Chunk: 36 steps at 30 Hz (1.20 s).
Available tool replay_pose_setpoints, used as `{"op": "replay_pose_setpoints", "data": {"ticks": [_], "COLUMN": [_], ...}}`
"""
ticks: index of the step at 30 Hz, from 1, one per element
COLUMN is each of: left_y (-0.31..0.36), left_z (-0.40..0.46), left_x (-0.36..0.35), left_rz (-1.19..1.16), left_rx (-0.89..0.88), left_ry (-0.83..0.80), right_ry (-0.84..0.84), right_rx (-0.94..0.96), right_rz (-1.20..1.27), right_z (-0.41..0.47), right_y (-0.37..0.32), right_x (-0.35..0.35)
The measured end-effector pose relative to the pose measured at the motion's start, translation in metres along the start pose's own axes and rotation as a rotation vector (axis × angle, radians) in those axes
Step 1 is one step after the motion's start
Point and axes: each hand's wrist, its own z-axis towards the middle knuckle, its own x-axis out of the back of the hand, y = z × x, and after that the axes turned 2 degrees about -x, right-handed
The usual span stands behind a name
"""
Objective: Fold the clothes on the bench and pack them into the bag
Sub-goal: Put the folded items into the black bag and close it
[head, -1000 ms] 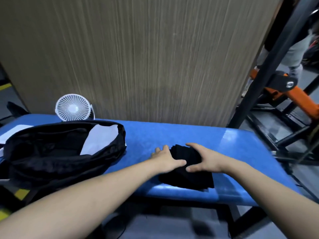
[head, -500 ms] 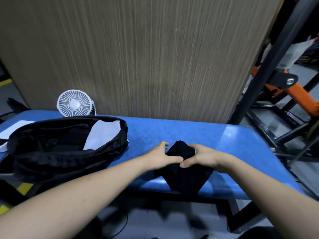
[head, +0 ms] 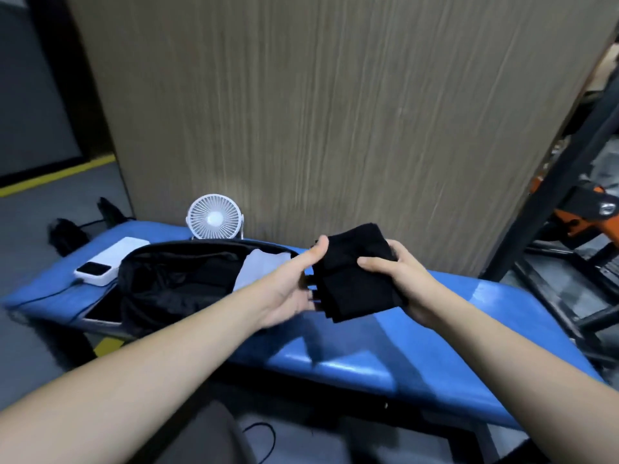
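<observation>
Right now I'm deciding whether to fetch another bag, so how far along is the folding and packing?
Done: a pale folded garment already sits inside the open black bag. In hand: a folded black garment is held above the blue bench, left hand and right hand each holding a side. Left: putting it into the bag. No other loose clothes show on the bench.

The folded black garment (head: 356, 272), pressed on the bench (head: 435, 333) a second ago, is now lifted clear of it, held between the left hand (head: 294, 283) and right hand (head: 398, 279), nearer the bag (head: 174, 279).
</observation>
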Motion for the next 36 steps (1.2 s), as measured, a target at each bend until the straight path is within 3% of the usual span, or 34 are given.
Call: {"op": "replay_pose_setpoints", "data": {"ticks": [8, 15, 26, 36], "left_y": [0.044, 0.075, 0.079, 0.077], "left_z": [-0.041, -0.073, -0.045, -0.038], "left_x": [0.074, 0.16, 0.242, 0.28], "left_rz": [0.024, 0.094, 0.099, 0.195], "left_rx": [-0.289, -0.283, -0.25, -0.077], "left_ry": [0.371, 0.508, 0.571, 0.583], "right_ry": [-0.127, -0.219, -0.166, -0.134], "right_rx": [0.097, 0.037, -0.016, 0.046], "right_rz": [0.024, -0.086, -0.125, -0.631], "right_z": [0.042, 0.087, 0.146, 0.17], "right_y": [-0.016, -0.016, 0.007, 0.029], "right_x": [-0.132, -0.217, -0.27, -0.285]}}
